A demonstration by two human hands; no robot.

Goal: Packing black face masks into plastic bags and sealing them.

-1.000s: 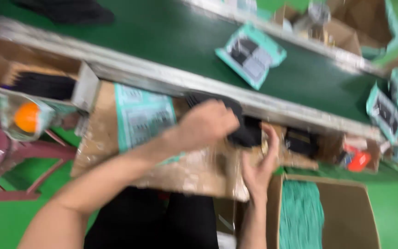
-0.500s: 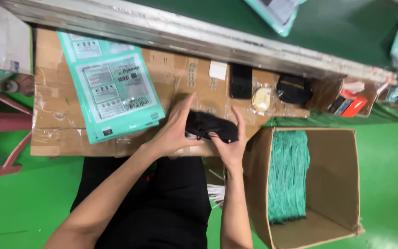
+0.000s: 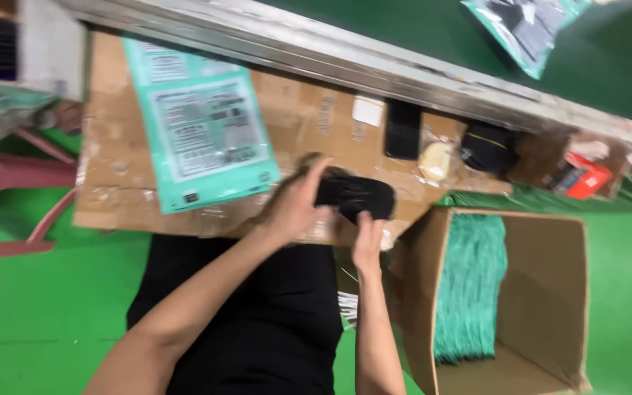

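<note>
Both hands have drifted a little toward the right of the frame since half a second ago, and the dark bundle with them; the teal bag looks where it was on the cardboard.

Left hand [image 3: 295, 206] is closed on the near-left end of the black folded item [image 3: 356, 197], fingers curled over its top edge, the grip firm on soft cloth as far as I can tell. Right hand [image 3: 367, 241] comes up from below, fingertips pinching the lower right edge of the same piece. So both are gripping it, holding it just above or on the cardboard surface [image 3: 111, 168], at centre frame.

From where I stand this looks like the folding or squaring-up step: the piece is being pressed into a compact pad. Its long axis runs left to right across the frame, tilted slightly down toward the right, one end in the left palm and the other pointing toward the open carton [image 3: 572, 292]. The next move seems to call for keeping it flat and tight so it does not unfold.

Outward from there: the teal printed bag [image 3: 202, 135] lies flat at upper left of the hands, well apart from them. A black flat block [image 3: 404, 130] and a dark round bundle [image 3: 488, 148] sit beyond, near the metal rail [image 3: 316, 55]. Teal sheets [image 3: 469, 285] fill the carton at lower right.
</note>
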